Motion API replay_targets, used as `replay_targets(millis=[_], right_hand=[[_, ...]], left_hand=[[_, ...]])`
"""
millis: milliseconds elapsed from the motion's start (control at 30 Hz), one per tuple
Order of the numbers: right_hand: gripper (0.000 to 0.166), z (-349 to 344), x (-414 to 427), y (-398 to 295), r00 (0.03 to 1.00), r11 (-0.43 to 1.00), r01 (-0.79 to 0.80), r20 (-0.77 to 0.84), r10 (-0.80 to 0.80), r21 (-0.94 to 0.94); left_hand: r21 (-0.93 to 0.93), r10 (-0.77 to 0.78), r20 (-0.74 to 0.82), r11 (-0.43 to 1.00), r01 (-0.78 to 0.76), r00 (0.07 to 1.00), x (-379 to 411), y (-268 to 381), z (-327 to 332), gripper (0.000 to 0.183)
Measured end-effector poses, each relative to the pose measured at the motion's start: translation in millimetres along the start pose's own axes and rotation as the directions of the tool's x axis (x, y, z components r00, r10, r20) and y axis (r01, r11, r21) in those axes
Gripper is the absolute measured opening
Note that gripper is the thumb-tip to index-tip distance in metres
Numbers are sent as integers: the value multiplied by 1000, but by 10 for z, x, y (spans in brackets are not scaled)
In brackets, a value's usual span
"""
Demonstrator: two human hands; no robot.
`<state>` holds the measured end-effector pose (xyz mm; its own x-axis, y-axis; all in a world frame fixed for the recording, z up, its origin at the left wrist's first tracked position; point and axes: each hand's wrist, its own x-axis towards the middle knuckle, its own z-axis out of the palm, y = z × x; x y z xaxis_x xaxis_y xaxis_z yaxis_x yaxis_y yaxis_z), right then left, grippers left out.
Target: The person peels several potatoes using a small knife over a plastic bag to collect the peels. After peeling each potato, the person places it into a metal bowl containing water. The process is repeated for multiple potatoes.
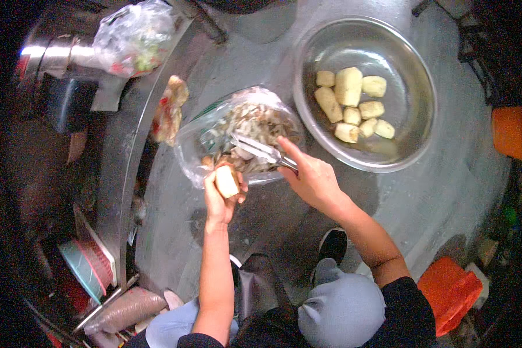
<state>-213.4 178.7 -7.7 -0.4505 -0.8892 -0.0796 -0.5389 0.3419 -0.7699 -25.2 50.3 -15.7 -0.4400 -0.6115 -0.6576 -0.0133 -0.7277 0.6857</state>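
Observation:
My left hand holds a partly peeled piece of root vegetable, apparently lotus root, its pale side facing up. In my right hand is a metal vegetable peeler, its head pointing left, above and apart from the root. Beneath both hands a clear plastic bag lies open on the floor, full of brown and whitish peelings. To the right of the bag stands a wide stainless steel basin. Several peeled pale root pieces lie in it.
A metal-edged shelf or counter runs along the left. Upper left is a stuffed clear bag; a crumpled stained bag lies below it. Colander-like baskets stand lower left. Orange containers line the right side. My shoe rests on the floor.

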Motion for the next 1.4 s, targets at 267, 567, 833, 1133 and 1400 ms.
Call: replay_targets(millis=[267,567,833,1133,1400], right_hand=[[12,-406,904,973,858,449,-425,193,475,786],[17,-383,1000,2186,825,828,-498,-151,544,258],[20,-97,1523,1959,848,879,-443,-236,475,178],[26,-18,1775,1854,718,802,-560,-361,595,209],[29,-241,1792,1916,709,768,-637,-344,616,62]], left_hand=[[-62,-47,179,996,59,983,14,-196,152,35],[-54,-58,188,996,70,981,-16,-258,154,33],[12,-43,127,999,42,991,-58,-270,41,40],[-29,-40,119,999,44,992,-97,-254,1,33],[-35,-38,151,998,44,988,-38,-355,77,38]])
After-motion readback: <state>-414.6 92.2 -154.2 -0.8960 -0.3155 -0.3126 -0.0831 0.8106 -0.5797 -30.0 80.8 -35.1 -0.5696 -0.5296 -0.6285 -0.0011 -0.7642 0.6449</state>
